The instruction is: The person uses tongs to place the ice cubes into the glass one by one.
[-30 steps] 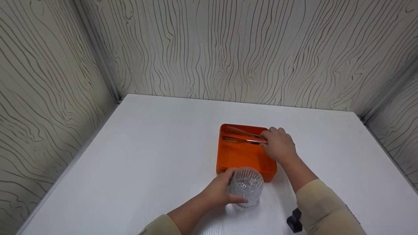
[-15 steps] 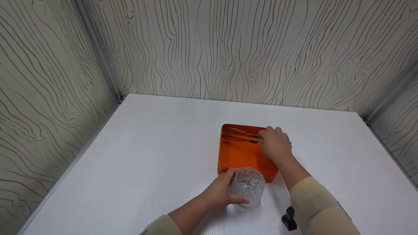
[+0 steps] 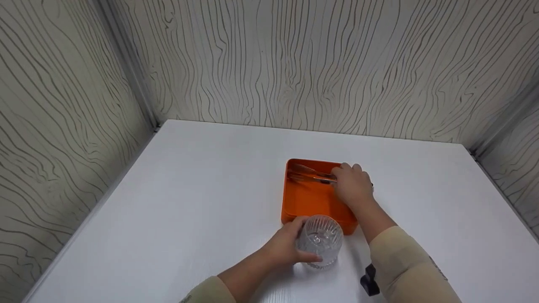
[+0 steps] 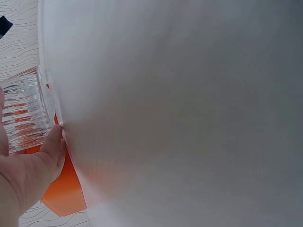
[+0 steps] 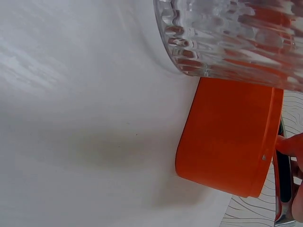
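Observation:
My left hand (image 3: pixel 286 246) grips a clear ribbed drinking glass (image 3: pixel 326 242), thumb on its near side and fingers round the left. The glass stands upright on the table, in front of a shallow orange box (image 3: pixel 311 204). At the box's right rim, my right hand (image 3: pixel 353 185) pinches slim metal cutlery (image 3: pixel 322 180) whose heads point left inside the box. In the right wrist view a black-and-silver handle (image 5: pixel 284 175) shows by the fingers, outside the orange wall. The cutlery heads are blurred, so their exact kinds cannot be told. The left wrist view shows the glass (image 4: pixel 26 111) in the hand.
A small black object (image 3: pixel 369 281) lies beside the right sleeve (image 3: pixel 408 265). The white table (image 3: pixel 202 181) is bounded by wood-grain patterned panels (image 3: pixel 269 63) at the back and sides.
My right hand has shifted slightly left with the cutlery, whose heads sit nearer the box's left wall. My left hand has stayed on the glass.

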The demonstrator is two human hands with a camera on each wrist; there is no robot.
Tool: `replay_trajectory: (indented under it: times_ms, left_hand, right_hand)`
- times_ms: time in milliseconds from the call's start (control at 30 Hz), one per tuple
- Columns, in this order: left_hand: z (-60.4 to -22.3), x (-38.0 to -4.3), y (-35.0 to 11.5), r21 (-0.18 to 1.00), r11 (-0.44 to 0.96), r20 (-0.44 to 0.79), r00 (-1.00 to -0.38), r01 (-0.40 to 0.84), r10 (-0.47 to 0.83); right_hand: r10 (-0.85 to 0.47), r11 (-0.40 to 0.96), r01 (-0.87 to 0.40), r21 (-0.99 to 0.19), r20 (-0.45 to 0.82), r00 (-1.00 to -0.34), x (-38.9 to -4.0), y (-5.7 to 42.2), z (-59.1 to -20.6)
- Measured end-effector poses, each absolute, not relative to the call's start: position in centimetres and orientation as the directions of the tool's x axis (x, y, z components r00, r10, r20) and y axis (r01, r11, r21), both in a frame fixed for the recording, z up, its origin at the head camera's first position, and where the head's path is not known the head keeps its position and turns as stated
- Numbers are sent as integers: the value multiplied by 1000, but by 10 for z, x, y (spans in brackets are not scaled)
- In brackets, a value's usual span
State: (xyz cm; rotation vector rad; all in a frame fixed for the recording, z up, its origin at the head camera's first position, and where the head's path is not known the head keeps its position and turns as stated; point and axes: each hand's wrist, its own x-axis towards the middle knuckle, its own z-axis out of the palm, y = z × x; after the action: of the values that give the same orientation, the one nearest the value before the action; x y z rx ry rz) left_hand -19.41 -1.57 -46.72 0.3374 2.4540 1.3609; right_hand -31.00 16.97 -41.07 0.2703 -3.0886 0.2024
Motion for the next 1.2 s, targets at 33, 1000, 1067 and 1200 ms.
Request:
replay_trajectory:
  times_ms: [33, 1000, 1067, 1200]
  left_hand:
    - [-467, -194, -16, 853, 520, -159, -923, 50, 350]
    - [-467, -194, -16, 857, 508, -128, -920, 85, 371]
    - [-467, -194, -16, 860, 503, -129, -919, 84, 373]
    - [-466, -194, -16, 859, 505, -130, -918, 85, 375]
  right_hand:
    - [-167, 976, -172, -134, 43, -985, -310, 169, -411]
    - [-104, 978, -107, -179, 25, -994, -312, 168, -416]
    - [-107, 977, -109, -182, 25, -994, -312, 170, -417]
    - [-117, 977, -122, -173, 38, -992, -311, 172, -416]
